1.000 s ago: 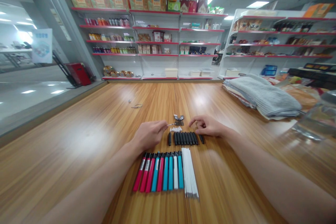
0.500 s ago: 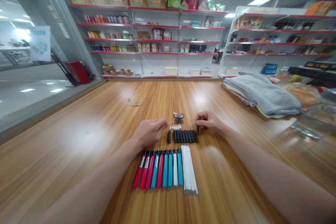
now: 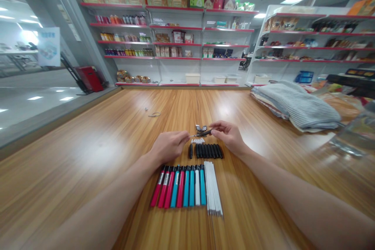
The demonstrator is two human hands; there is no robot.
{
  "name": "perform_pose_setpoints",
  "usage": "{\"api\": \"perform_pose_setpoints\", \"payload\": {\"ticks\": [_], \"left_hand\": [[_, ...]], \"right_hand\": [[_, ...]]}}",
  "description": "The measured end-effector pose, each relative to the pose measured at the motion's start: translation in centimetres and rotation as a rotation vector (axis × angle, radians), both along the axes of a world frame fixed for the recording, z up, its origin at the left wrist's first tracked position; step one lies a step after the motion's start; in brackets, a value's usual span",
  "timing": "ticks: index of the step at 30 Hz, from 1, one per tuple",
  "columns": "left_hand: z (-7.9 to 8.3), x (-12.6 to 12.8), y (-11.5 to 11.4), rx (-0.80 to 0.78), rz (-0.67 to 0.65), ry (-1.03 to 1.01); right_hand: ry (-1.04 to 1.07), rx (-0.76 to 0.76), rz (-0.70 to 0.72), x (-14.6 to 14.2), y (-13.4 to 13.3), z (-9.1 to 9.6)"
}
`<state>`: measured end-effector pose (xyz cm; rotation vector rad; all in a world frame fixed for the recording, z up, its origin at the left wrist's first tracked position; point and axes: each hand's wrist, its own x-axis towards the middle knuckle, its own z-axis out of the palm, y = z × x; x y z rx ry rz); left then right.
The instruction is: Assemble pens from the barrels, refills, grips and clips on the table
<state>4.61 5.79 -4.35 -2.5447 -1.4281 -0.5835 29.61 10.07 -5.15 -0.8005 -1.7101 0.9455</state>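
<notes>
Pen parts lie in rows on the wooden table (image 3: 88, 156). My left hand (image 3: 170, 146) is closed, pinching a thin metal-tipped piece (image 3: 195, 135). My right hand (image 3: 228, 134) is closed on a small black pen part (image 3: 206, 132), its end meeting the thin piece between the two hands. Below them lie a row of small white tips (image 3: 197, 140) and a row of black pen parts (image 3: 206, 150). Nearer to me lie red, teal and white pen barrels (image 3: 180, 185) and a bunch of white refills (image 3: 213, 187). Small metal clips (image 3: 200, 127) sit just beyond the hands.
Folded striped cloth (image 3: 295, 103) lies at the right of the table, with a clear container (image 3: 356, 131) nearer to me. A small ring and wire (image 3: 154, 114) lie at the mid left. Red-edged store shelves (image 3: 175, 43) stand behind the table. A grey floor runs along the left.
My right hand took a black part from the right end of the black row, lifted it and brought it left to the thin piece in my left hand, which stayed put.
</notes>
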Motion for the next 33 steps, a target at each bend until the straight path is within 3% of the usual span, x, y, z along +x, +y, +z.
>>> {"api": "perform_pose_setpoints", "payload": {"ticks": [8,33], "left_hand": [[0.0,0.0,0.0,0.009,0.010,0.010],[-0.2,0.1,0.1,-0.016,-0.042,-0.040]], "right_hand": [[-0.113,0.161,-0.157,0.0,-0.6,0.3],[-0.261,0.379,-0.151,-1.4,-2.1,0.8]]}}
